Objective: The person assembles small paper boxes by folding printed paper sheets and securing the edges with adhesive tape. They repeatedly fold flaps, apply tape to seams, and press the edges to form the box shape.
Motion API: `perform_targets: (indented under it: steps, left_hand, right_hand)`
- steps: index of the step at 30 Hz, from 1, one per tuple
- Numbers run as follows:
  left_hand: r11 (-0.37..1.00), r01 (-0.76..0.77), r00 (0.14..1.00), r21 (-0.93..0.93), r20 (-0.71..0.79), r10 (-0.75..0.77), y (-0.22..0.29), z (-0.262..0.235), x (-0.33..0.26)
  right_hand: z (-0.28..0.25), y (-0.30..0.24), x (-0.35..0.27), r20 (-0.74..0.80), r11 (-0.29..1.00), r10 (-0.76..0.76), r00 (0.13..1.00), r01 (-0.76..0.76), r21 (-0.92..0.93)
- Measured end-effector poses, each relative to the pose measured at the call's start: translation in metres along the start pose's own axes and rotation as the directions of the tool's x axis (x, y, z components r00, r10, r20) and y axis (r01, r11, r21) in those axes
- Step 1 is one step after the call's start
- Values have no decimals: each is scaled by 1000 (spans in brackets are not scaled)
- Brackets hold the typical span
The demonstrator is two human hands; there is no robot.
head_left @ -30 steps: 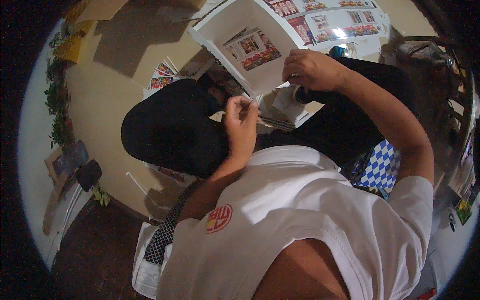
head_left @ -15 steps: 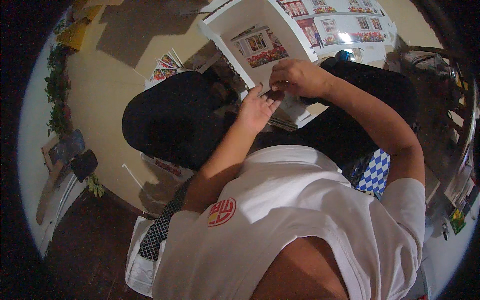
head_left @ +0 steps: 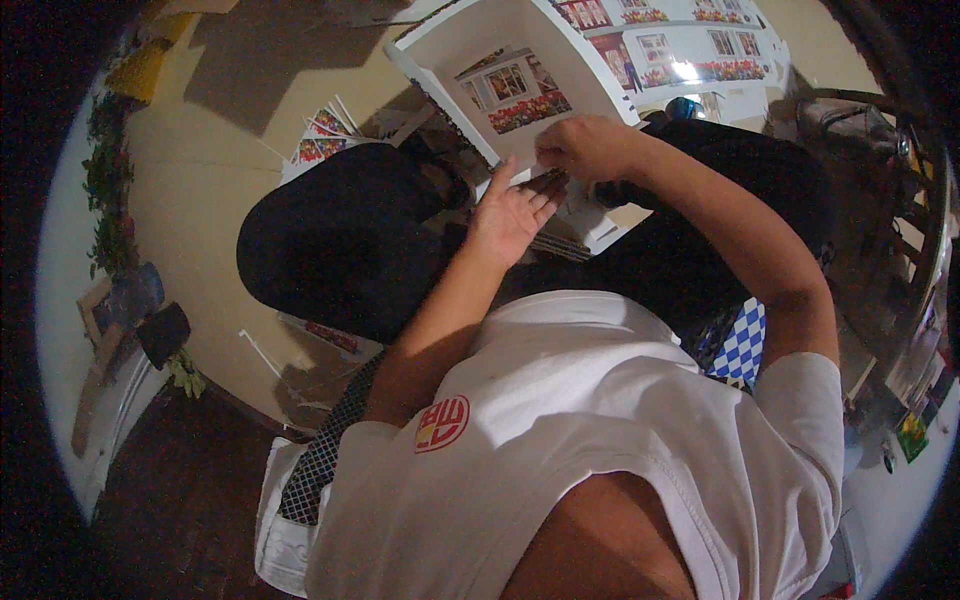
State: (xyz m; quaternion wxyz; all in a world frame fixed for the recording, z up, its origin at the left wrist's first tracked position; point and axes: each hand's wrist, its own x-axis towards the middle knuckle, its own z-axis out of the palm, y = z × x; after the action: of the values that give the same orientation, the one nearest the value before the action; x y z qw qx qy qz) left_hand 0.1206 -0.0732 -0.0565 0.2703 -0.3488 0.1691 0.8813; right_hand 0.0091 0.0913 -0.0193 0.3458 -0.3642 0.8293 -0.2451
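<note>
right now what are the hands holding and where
The right hand pinches one end of a small dark thin piece; the left hand touches it from below.

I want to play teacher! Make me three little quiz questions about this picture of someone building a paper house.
1. True or false: the left hand and the right hand are far apart.
2. What is printed on the white card panel just beyond the hands: A) windows and red flowers, B) a car, C) a dog?
3. What colour is the shirt of the person at work?

Key:
1. False: the two hands meet at a small dark piece in front of the panel.
2. A.
3. White, with a red round badge.
</note>
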Motion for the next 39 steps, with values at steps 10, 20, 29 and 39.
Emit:
perform_targets:
  steps: [10, 20, 29, 39]
  left_hand:
    - [965, -55, 987, 257, -129, 91, -6, 6, 1]
    - [943, -36, 990, 330, -114, 78, -4, 6, -3]
    - [936, -68, 992, 346, -74, 99, -4, 7, -8]
    - [935, -37, 992, 352, -103, 78, -5, 9, -9]
  right_hand:
    - [-2, 10, 6, -3, 996, 22, 1000, -22, 91]
    - [-41, 20, -43, -263, 985, -115, 958, 76, -153]
    - [-54, 46, -69, -423, 994, -111, 899, 95, -60]
    - [-43, 63, -67, -330, 964, 109, 938, -18, 266]
